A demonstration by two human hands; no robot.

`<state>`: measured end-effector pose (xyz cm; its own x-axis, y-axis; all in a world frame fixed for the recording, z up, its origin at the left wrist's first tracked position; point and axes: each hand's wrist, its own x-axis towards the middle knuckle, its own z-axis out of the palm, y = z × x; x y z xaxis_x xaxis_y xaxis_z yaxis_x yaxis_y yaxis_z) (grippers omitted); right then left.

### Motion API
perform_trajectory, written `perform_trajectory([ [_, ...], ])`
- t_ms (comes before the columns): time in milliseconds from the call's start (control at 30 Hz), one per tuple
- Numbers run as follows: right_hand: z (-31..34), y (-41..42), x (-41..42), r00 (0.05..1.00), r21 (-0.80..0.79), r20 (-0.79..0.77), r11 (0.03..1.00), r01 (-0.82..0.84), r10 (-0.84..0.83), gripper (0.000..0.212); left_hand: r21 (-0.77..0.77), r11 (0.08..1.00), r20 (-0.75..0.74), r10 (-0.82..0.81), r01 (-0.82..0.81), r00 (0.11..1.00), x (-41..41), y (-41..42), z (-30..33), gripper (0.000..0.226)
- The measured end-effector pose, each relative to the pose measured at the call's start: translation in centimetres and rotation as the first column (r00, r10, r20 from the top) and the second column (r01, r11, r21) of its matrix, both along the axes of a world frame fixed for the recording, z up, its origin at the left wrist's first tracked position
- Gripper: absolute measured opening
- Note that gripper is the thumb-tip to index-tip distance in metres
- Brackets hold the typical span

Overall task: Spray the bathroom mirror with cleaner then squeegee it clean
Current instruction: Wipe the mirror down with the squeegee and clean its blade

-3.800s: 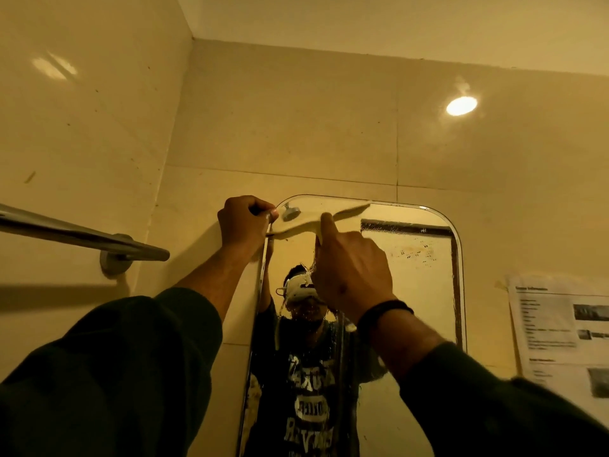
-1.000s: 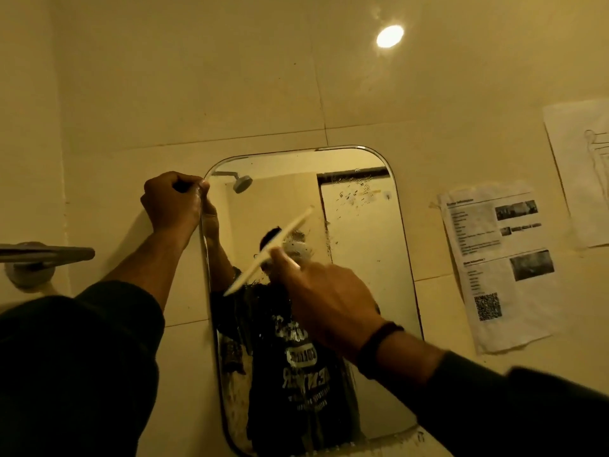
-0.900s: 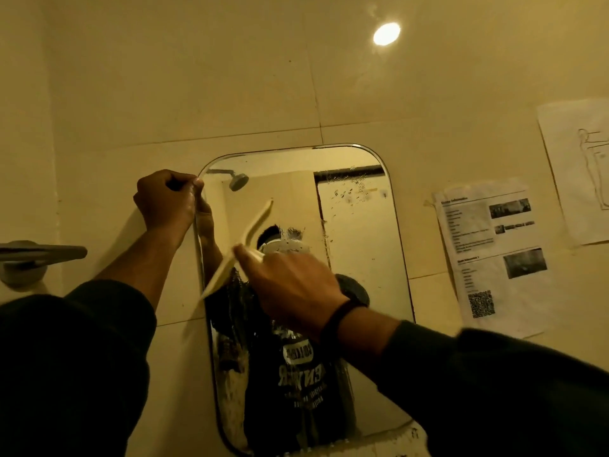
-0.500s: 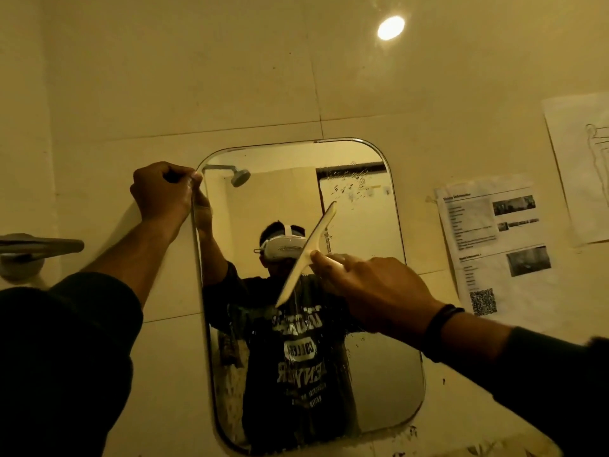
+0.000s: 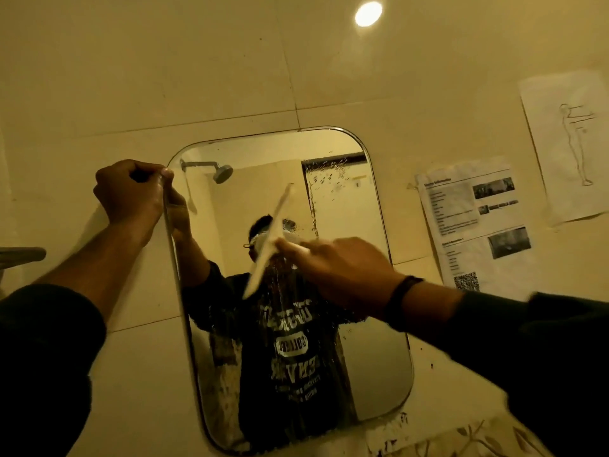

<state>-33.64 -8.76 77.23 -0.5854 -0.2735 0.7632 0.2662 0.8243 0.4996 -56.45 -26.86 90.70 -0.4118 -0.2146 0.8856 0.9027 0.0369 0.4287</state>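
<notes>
A rounded rectangular mirror [image 5: 356,179] hangs on the tiled wall, with droplets near its top right and wet streaks down its middle. My right hand [image 5: 342,275] grips the handle of a pale squeegee [image 5: 268,239], whose blade lies slanted against the glass at the mirror's centre. My left hand [image 5: 130,196] is curled in a fist at the mirror's upper left edge, holding that edge; a dark object shows inside the fist. No spray bottle is in sight.
A metal towel bar [image 5: 21,255] sticks out from the wall at the left. Two printed sheets [image 5: 471,225] are taped to the wall right of the mirror. A ceiling light [image 5: 368,14] glows above. Patterned tiles [image 5: 468,438] run below the mirror.
The squeegee has swept from the mirror's top edge down and across the glass, and now sits slanted at mid-mirror. My left hand has stayed at the upper left edge.
</notes>
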Motion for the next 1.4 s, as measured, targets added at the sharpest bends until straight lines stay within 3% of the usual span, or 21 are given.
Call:
perform_trajectory([
  [133, -1.7, 2.6, 3.6, 0.998, -0.063, 0.007, 0.996, 0.068, -0.067, 0.064, -0.008, 1.0, 0.003, -0.013, 0.013, 1.0, -0.2, 0.0, 0.4, 0.017],
  [267, 2.1, -1.5, -0.1, 0.998, -0.051, -0.037, 0.998, -0.045, 0.043, 0.059, 0.004, 1.0, -0.004, 0.007, -0.007, 1.0, -0.1, 0.2, 0.1, 0.016],
  [433, 6.0, -5.2, -4.4, 0.992, -0.072, -0.122, 0.997, -0.035, 0.026, 0.06, 0.004, 1.0, -0.01, 0.015, -0.015, 1.0, 0.1, 0.1, -0.1, 0.013],
  [600, 1.5, -1.0, -1.6, 0.995, -0.175, -0.095, 0.983, -0.047, 0.031, 0.07, 0.006, 1.0, -0.011, 0.0, 0.0, 1.0, 0.2, -0.1, -0.1, 0.012],
  [733, -1.9, 1.3, 0.5, 0.991, -0.19, -0.088, 0.978, 0.087, -0.105, 0.072, -0.009, 1.0, -0.012, -0.011, 0.011, 1.0, 0.5, -0.3, 0.0, 0.01],
  [800, -0.3, 0.4, -0.2, 0.993, -0.212, -0.104, 0.976, 0.039, -0.062, 0.067, -0.006, 1.0, -0.014, -0.009, 0.009, 1.0, 0.6, -0.3, -0.1, 0.009],
  [1000, 8.3, -2.8, -3.3, 0.923, -0.328, -0.38, 0.941, -0.083, -0.051, 0.055, -0.021, 1.0, -0.015, 0.0, -0.001, 1.0, 0.4, -0.1, -0.1, 0.009],
  [1167, 0.8, -3.1, -3.9, 0.917, -0.499, -0.399, 0.845, -0.195, -0.024, 0.062, -0.01, 1.0, -0.006, 0.006, -0.006, 1.0, 0.2, -0.2, -0.1, 0.01],
  [1267, -4.5, -3.6, -3.2, 0.919, -0.551, -0.387, 0.817, -0.169, -0.071, 0.064, -0.031, 1.0, -0.002, -0.006, 0.006, 1.0, 0.3, -0.4, 0.0, 0.01],
  [1400, 0.8, -4.0, -2.7, 0.91, -0.52, -0.415, 0.824, -0.223, -0.016, 0.062, -0.031, 1.0, 0.002, -0.005, 0.005, 1.0, 0.3, -0.2, -0.1, 0.01],
])
